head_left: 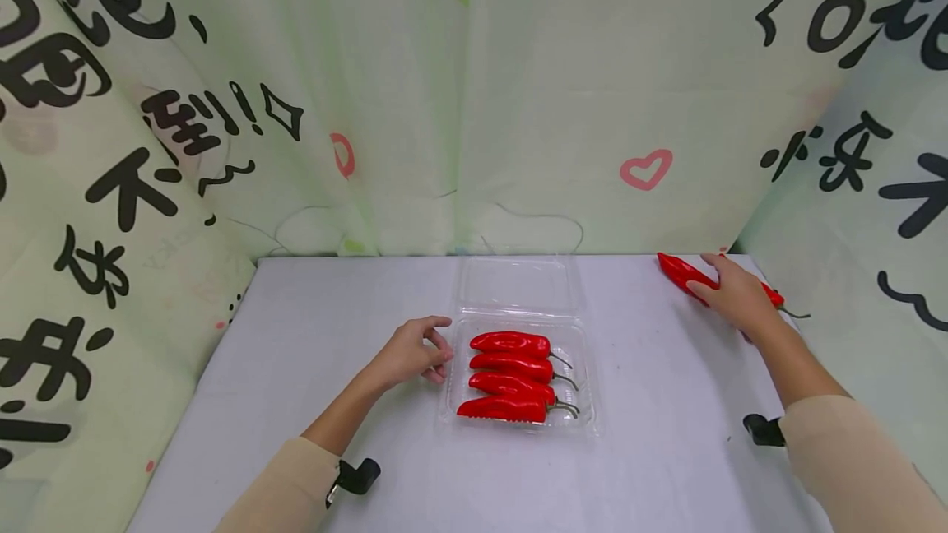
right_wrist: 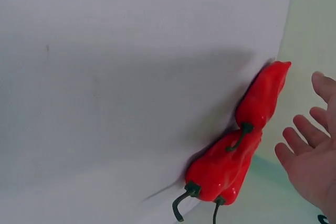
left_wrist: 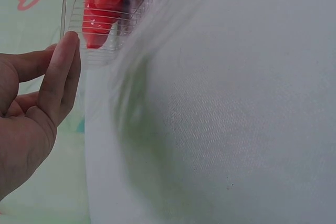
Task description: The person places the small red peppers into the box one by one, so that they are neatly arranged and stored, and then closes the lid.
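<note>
In the head view, several red chili peppers [head_left: 511, 363] lie side by side in a clear plastic clamshell box [head_left: 583, 352], stems to the right. My left hand [head_left: 416, 349] is at the left side of the box, fingers loosely bent and fingertips right at its wall. The left wrist view shows those fingers [left_wrist: 62, 69] beside the ribbed wall. Over at the back right, my right hand [head_left: 729, 293] reaches over more red peppers [head_left: 677, 274], partly hiding them. Three peppers [right_wrist: 262, 98] show in the right wrist view, with the right hand's fingers spread beside them, holding nothing.
The box's clear lid [head_left: 518, 282] lies folded back toward the rear edge of the white table [head_left: 355, 451]. Pale green printed curtains [head_left: 548, 105] stand behind and on both sides. The peppers at the back right lie close to the table's edge.
</note>
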`<state>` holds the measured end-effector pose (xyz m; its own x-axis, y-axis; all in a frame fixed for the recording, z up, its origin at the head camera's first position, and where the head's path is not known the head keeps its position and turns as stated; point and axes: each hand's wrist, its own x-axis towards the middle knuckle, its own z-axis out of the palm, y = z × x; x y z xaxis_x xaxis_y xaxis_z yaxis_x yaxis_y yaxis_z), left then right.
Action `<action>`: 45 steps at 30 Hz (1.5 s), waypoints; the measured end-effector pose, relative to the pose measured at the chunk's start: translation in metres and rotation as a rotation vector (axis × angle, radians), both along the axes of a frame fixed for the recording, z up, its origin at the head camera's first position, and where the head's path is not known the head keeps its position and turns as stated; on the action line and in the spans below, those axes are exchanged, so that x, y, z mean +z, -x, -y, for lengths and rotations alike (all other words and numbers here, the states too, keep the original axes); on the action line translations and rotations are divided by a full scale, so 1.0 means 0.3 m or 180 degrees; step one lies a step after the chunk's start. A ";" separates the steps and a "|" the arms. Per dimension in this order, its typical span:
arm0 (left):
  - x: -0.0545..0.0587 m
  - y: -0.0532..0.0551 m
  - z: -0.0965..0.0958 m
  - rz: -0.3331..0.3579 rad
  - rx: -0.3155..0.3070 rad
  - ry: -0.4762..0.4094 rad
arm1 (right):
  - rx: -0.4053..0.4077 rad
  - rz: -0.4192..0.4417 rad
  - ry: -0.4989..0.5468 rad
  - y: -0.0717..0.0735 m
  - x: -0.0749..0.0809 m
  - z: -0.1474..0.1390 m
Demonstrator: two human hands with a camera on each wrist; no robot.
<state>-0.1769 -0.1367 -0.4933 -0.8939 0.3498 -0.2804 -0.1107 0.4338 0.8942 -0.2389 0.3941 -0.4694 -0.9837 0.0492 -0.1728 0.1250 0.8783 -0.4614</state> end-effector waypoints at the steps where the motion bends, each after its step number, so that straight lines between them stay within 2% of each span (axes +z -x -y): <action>1: -0.001 0.000 0.000 0.0004 -0.0002 -0.0002 | -0.0031 0.0039 -0.0018 0.002 -0.004 -0.005; 6: -0.004 -0.001 0.001 -0.0011 -0.0023 0.0017 | -0.0136 0.0136 -0.0032 0.011 -0.023 -0.018; 18: -0.001 -0.002 0.001 0.0009 -0.0020 -0.0005 | -0.0159 0.0109 -0.0180 0.033 -0.045 -0.015; 28: 0.007 -0.005 0.003 0.0015 -0.0025 0.0019 | -0.0142 -0.0161 -0.0285 0.030 -0.076 0.005; 32: 0.008 -0.002 0.006 0.0031 -0.0011 0.0014 | -0.0158 -0.0203 -0.0177 0.027 -0.084 0.020; 45: 0.015 -0.006 0.002 0.0076 -0.0012 -0.0018 | -0.0279 0.0057 -0.0008 0.008 -0.079 0.032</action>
<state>-0.1750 -0.1373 -0.4888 -0.8857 0.3547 -0.2995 -0.1304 0.4290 0.8938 -0.2413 0.3844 -0.4931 -0.9724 0.1355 -0.1901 0.2097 0.8649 -0.4561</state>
